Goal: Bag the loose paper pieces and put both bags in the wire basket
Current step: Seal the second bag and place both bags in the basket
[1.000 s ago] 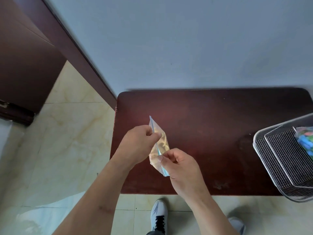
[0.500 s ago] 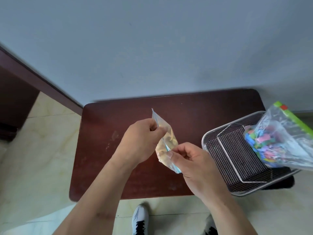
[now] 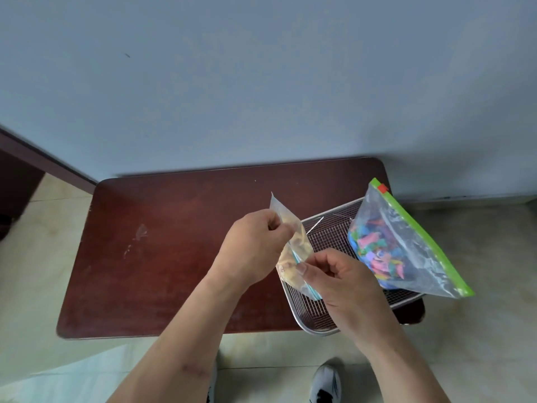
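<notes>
The left hand pinches the top part of a small clear bag of tan paper bits. The right hand pinches its lower blue strip. The bag is up in the air, at the near-left edge of the wire basket on the counter. Its long side runs from far-left to near-right. I think they are sealing it. Next it must be set in the basket beside the big bag of coloured bits.

the small bag is half covered by both hands, its contents a pale blur, while the right hand and the big bag hide much of the wire basket.
</notes>
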